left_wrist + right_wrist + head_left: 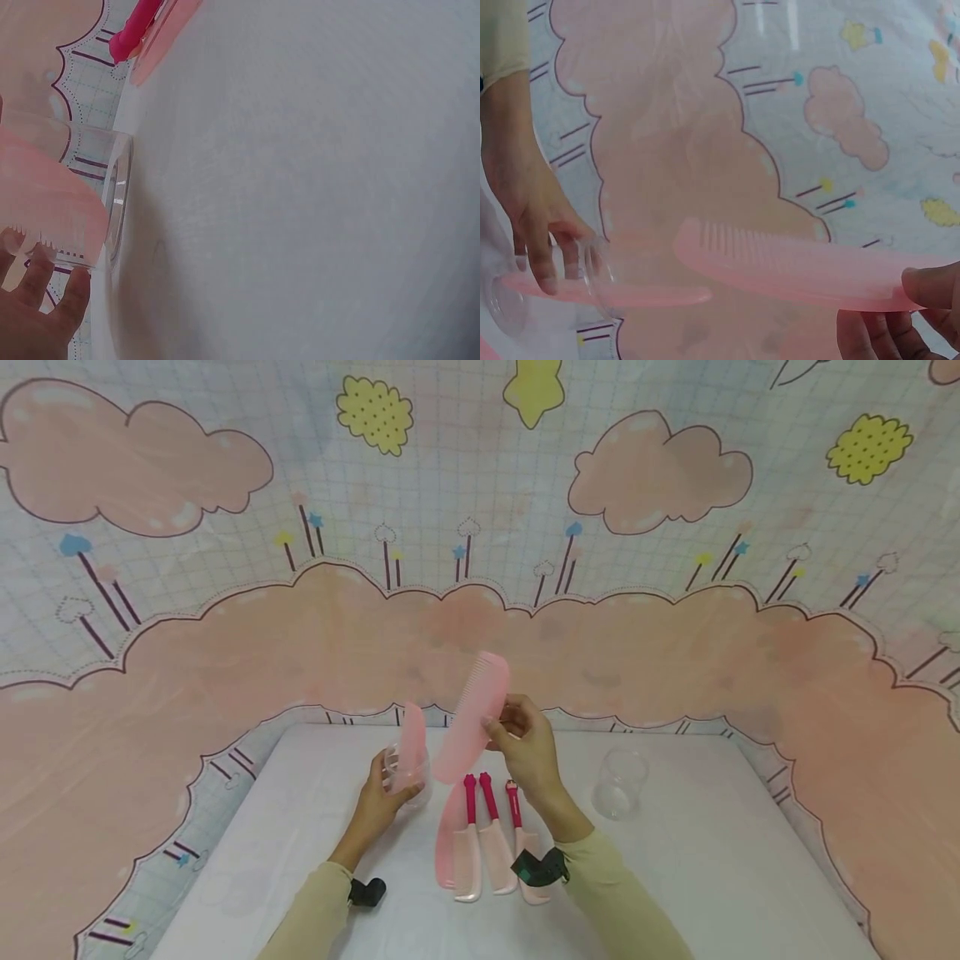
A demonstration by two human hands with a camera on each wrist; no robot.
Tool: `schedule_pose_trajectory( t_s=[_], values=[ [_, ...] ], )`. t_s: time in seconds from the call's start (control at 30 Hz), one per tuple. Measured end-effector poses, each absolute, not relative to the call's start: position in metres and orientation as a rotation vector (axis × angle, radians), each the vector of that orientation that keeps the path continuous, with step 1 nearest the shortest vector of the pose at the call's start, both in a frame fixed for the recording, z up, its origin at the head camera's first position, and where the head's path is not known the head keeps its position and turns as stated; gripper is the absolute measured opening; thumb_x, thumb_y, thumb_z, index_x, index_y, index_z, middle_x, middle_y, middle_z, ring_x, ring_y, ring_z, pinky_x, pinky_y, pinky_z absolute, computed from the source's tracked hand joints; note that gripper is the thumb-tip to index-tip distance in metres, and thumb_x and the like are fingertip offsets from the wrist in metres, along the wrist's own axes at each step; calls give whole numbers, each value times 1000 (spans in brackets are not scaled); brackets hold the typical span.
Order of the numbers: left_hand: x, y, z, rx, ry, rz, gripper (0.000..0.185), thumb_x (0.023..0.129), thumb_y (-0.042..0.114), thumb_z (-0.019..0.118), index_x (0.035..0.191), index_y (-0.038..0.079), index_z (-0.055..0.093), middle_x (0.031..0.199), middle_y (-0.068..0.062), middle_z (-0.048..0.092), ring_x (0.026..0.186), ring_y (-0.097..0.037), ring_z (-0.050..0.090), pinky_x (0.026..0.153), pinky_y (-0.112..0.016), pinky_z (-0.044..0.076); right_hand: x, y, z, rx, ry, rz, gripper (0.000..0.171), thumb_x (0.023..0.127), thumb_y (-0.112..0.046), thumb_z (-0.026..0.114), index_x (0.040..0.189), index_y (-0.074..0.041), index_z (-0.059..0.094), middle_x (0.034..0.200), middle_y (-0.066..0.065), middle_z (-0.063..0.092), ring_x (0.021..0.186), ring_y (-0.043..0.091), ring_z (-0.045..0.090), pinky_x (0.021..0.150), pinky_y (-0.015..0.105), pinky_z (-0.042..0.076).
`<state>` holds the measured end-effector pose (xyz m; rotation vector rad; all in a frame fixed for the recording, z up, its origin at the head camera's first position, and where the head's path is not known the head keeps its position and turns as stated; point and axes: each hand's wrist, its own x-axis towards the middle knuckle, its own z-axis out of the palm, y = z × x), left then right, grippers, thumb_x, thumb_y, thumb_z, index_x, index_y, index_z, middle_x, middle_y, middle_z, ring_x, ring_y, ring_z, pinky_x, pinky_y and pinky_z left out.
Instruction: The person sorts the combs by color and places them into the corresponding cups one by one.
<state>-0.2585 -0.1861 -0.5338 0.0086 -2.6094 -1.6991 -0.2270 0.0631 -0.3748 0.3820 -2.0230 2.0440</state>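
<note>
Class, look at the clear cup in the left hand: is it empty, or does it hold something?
Not empty: the clear cup, gripped by the left hand, holds one pink comb standing out of its rim.

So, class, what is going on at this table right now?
A person's left hand grips a clear cup on the white table, with one pink comb standing in it. The right hand holds a second pink comb raised beside the cup. More combs lie flat on the table, and another clear cup stands to the right.
</note>
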Motion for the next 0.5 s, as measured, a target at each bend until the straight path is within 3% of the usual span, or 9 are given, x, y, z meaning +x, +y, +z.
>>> schedule_pose_trajectory(
  t_s=[0.2, 0.5],
  values=[
    [-258, -186, -535, -8, -2586, -1701, 92, 84, 33, 77, 153, 17, 18, 153, -18, 37, 139, -43, 37, 112, -60, 35, -232, 53, -376, 420, -1975, 2062, 28, 90, -2, 68, 116, 1, 59, 105, 24, 63, 83, 15, 67, 70, 33, 62],
    [-257, -186, -535, -18, -2589, -1696, 91, 85, 33, 76, 153, 16, 18, 153, -19, 36, 140, -43, 35, 113, -61, 33, -240, 35, -380, 435, -1943, 2052, 27, 90, -4, 69, 115, 0, 60, 103, 23, 63, 85, 23, 68, 69, 33, 62]
  ],
)
